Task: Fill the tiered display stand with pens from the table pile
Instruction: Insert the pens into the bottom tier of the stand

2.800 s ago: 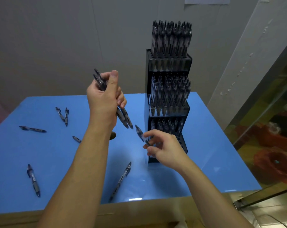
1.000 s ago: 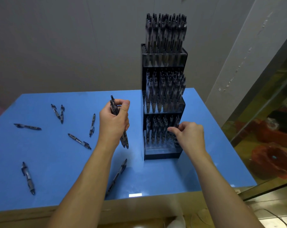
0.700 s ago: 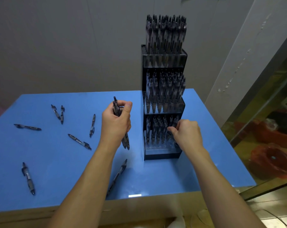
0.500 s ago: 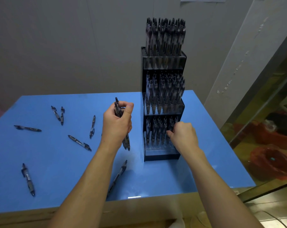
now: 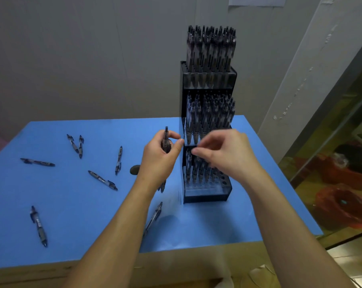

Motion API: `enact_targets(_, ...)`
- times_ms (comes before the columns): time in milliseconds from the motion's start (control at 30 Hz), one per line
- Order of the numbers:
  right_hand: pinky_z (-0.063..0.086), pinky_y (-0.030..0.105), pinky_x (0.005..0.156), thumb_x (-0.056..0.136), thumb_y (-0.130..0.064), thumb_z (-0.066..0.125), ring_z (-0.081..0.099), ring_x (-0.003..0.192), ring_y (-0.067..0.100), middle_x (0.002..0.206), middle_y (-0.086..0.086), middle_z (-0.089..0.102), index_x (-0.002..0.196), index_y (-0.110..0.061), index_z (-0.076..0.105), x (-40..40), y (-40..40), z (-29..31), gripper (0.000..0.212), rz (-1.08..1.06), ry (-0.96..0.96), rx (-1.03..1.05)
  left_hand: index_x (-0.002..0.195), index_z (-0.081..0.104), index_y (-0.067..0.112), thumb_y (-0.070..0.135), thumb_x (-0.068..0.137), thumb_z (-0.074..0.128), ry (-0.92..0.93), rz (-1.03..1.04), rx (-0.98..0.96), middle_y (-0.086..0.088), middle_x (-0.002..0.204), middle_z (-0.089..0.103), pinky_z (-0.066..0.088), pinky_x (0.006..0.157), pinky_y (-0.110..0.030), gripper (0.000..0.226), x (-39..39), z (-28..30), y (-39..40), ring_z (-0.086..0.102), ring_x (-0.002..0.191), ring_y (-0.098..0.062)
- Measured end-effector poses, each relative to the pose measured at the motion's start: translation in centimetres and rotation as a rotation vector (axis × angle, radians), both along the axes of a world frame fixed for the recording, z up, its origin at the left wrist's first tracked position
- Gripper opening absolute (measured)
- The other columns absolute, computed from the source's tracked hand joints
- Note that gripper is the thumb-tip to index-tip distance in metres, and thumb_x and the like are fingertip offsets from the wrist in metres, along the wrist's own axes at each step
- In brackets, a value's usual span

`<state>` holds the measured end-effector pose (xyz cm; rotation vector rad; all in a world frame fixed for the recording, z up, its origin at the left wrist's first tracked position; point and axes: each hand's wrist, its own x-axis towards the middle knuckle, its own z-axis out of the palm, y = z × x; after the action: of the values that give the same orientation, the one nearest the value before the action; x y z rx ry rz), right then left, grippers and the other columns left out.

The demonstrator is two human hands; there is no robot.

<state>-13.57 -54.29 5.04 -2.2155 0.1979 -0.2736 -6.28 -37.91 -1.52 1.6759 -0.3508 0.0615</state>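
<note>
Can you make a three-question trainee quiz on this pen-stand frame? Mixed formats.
1. True or false: the top tier of the stand is packed with pens.
2. Multiple choice: the left hand holds A) nothing B) a bunch of pens C) a cup.
3. Fill in: free holes show at the right end of the ___ tier.

Key
1. True.
2. B.
3. Bottom. The right hand is in front of that tier; whether it pinches a pen cannot be told.
</note>
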Motion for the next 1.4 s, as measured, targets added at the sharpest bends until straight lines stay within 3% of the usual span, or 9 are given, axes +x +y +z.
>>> enact_targets(100,0.055,0.019,0.065,0.077,-0.028,0.090,0.067,0.064,0.001,0.071,-0.008,0.074,0.086,-0.026,0.080,0.1,1.8,1.2,0.013,0.099,-0.109,0.075,0.094,0.062,0.033,0.019,0.094,0.062,-0.001,-0.048,0.074,-0.002,0.066,0.051,0.040,0.054,-0.040,0.014,-0.7,0.1,-0.7,0.043,0.057,-0.019)
enact_targets(200,0.053,0.013,0.069,0.076,-0.025,0.090,0.069,0.071,0.001,0.074,-0.009,0.074,0.086,-0.025,0.080,0.5,2.6,0.8,0.015,0.112,-0.117,0.046,0.099,0.061,0.023,0.003,0.089,0.056,0.018,-0.099,0.104,-0.004,0.086,0.069,0.054,0.064,-0.046,0.023,-1.4,0.5,-1.3,0.063,0.074,-0.027)
enact_targets(300,0.050,0.006,0.072,0.077,-0.025,0.089,0.069,0.079,-0.005,0.077,-0.015,0.073,0.087,-0.028,0.078,0.5,2.7,0.3,0.015,0.103,-0.083,0.042,0.099,0.063,0.020,0.008,0.092,0.060,0.035,-0.126,0.074,0.001,0.091,0.072,0.059,0.072,-0.042,0.015,-1.9,0.7,-1.5,0.070,0.089,-0.026)
enact_targets(467,0.052,0.008,0.070,0.078,-0.021,0.088,0.069,0.076,-0.004,0.075,-0.014,0.073,0.081,-0.027,0.076,0.4,2.6,0.1,0.014,0.084,-0.072,0.062,0.098,0.062,0.020,0.015,0.084,0.065,0.027,-0.125,0.071,-0.002,0.091,0.072,0.061,0.074,-0.046,0.015,-2.2,0.5,-1.5,0.070,0.088,-0.027)
enact_targets(667,0.064,0.037,0.073,0.083,-0.013,0.083,0.074,0.071,0.012,0.074,-0.002,0.075,0.080,-0.020,0.073,0.7,2.1,-0.4,0.013,0.019,-0.112,0.201,0.087,0.056,0.021,0.011,0.089,0.072,-0.016,-0.091,0.109,0.017,0.064,0.058,0.046,0.055,-0.019,0.018,-2.1,1.0,-1.8,0.050,0.059,-0.004)
enact_targets(767,0.064,0.047,0.072,0.088,-0.011,0.078,0.076,0.073,0.022,0.079,0.006,0.076,0.086,-0.015,0.069,0.5,1.6,-0.2,0.011,-0.020,-0.153,0.293,0.088,0.057,0.022,0.016,0.090,0.075,-0.051,-0.075,0.144,0.014,0.061,0.054,0.040,0.051,-0.019,0.019,-1.8,0.8,-1.8,0.044,0.055,-0.003)
enact_targets(1000,0.064,0.042,0.066,0.092,-0.004,0.073,0.076,0.065,0.030,0.080,0.017,0.075,0.092,-0.007,0.065,-1.0,-1.4,1.9,0.009,-0.241,-0.394,0.503,0.100,0.061,0.023,0.014,0.095,0.070,-0.008,-0.032,0.164,-0.001,0.067,0.048,0.042,0.056,-0.028,0.013,-1.3,-0.5,-1.4,0.042,0.058,-0.012)
enact_targets(1200,0.064,0.039,0.071,0.083,-0.023,0.082,0.074,0.064,0.016,0.068,-0.005,0.073,0.073,-0.026,0.067,-1.0,-5.7,0.6,0.018,-0.415,-0.367,0.078,0.098,0.059,0.024,0.015,0.098,0.066,-0.010,0.038,0.106,-0.003,0.068,0.048,0.042,0.056,-0.026,0.011,-1.7,-0.8,-1.5,0.042,0.058,-0.012)
enact_targets(1400,0.060,0.030,0.076,0.085,-0.021,0.080,0.072,0.066,0.011,0.065,-0.012,0.068,0.077,-0.017,0.070,-0.4,-7.7,-3.3,0.013,-0.406,-0.192,0.019,0.097,0.060,0.023,0.015,0.098,0.065,-0.014,0.105,0.106,-0.005,0.068,0.046,0.042,0.055,-0.028,0.010,-2.0,-0.3,-3.3,0.041,0.058,-0.014)
